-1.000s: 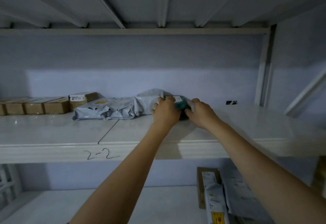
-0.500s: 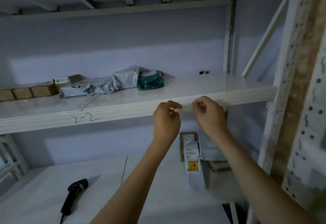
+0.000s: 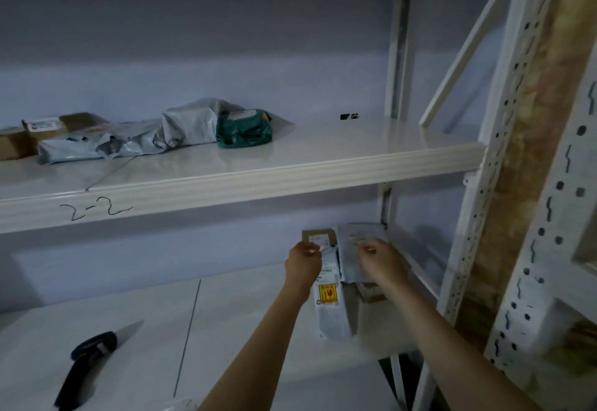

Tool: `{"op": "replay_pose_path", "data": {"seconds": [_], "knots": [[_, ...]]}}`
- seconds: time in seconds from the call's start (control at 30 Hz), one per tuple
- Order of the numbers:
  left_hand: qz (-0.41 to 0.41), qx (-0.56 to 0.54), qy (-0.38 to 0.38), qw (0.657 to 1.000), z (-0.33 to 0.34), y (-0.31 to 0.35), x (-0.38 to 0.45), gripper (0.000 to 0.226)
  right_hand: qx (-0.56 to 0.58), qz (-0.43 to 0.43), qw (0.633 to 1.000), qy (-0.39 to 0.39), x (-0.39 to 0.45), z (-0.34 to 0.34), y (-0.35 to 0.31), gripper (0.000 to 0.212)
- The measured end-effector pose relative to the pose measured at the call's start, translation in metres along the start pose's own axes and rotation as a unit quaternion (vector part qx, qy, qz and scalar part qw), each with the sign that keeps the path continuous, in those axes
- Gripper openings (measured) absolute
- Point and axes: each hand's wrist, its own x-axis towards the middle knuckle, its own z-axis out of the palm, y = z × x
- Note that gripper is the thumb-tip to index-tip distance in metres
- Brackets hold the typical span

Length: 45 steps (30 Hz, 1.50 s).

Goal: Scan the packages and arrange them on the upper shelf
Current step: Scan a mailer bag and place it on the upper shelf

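On the upper shelf (image 3: 323, 165), marked "2-2" on its front edge, a row of scanned packages runs from 9 o'clock toward the centre: brown cardboard boxes (image 3: 48, 129), crumpled grey poly mailers (image 3: 129, 142), and a dark green parcel (image 3: 244, 127) touching the right end of the mailers. On the lower shelf (image 3: 129, 330) more packages lie at about 4 o'clock from frame centre: a white mailer with a yellow label (image 3: 331, 307), a brown box (image 3: 318, 237) behind it, and a grey mailer (image 3: 358, 249) just beside them on the right. Both bare hands reach over this pile. The left hand (image 3: 302, 263) has fingers curled, thumb and forefinger pinching something small and pale that is too blurred to name. The right hand (image 3: 382, 263) has fingers curled above the grey mailer; whether it grips anything cannot be told. A black barcode scanner (image 3: 85, 368) lies at 7 o'clock, well apart from the hands.
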Motion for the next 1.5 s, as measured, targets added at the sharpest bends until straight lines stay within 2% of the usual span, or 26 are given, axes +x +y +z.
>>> {"op": "replay_pose_path", "data": {"seconds": [0.17,0.4,0.6,0.73,0.77,0.83,0.87,0.93,1.0,1.1,1.17,1.3,1.37,1.4,1.5], "knots": [[-0.061,0.005,-0.028,0.998,0.024,-0.034,0.055,0.027,-0.111,0.024,0.993,0.006,0.047,0.022,0.02,0.027],[-0.065,0.014,-0.132,0.989,0.07,-0.044,0.1,0.016,-0.069,0.103,0.992,0.005,0.102,0.025,0.065,0.047],[-0.102,-0.008,-0.181,0.978,0.094,-0.056,0.118,0.038,-0.047,0.152,0.987,-0.015,0.15,0.023,0.107,0.061],[-0.118,-0.038,-0.212,0.969,0.109,-0.06,0.127,0.058,-0.039,0.206,0.977,-0.027,0.158,0.017,0.102,0.055],[-0.121,-0.042,-0.227,0.965,0.11,-0.058,0.127,0.054,-0.036,0.216,0.975,-0.033,0.163,0.018,0.103,0.054],[-0.128,-0.034,-0.242,0.961,0.111,-0.05,0.126,0.032,-0.047,0.229,0.971,-0.051,0.175,0.021,0.111,0.052],[-0.134,-0.026,-0.239,0.961,0.114,-0.05,0.128,0.028,-0.057,0.231,0.969,-0.061,0.18,0.023,0.113,0.048],[-0.142,-0.013,-0.225,0.964,0.119,-0.055,0.136,0.038,-0.07,0.232,0.967,-0.079,0.191,0.027,0.121,0.039],[-0.15,0.015,-0.21,0.966,0.123,-0.056,0.14,0.048,-0.077,0.233,0.966,-0.087,0.192,0.027,0.119,0.043],[-0.151,0.025,-0.207,0.966,0.126,-0.056,0.147,0.05,-0.064,0.239,0.966,-0.078,0.192,0.024,0.118,0.057],[-0.15,0.007,-0.207,0.967,0.127,-0.054,0.151,0.046,-0.058,0.256,0.961,-0.083,0.193,0.02,0.118,0.061],[-0.187,-0.079,-0.21,0.956,0.123,-0.047,0.152,0.021,0.016,0.303,0.953,-0.03,0.205,0.01,0.129,0.063],[-0.188,-0.1,-0.195,0.957,0.122,-0.044,0.153,0.015,0.043,0.315,0.948,-0.03,0.207,0.007,0.135,0.065],[-0.177,-0.099,-0.187,0.961,0.123,-0.044,0.154,0.018,0.057,0.311,0.948,-0.037,0.206,0.006,0.134,0.063],[-0.15,-0.062,-0.158,0.974,0.131,-0.055,0.16,0.032,0.113,0.315,0.942,-0.04,0.201,-0.001,0.119,0.039]]}}
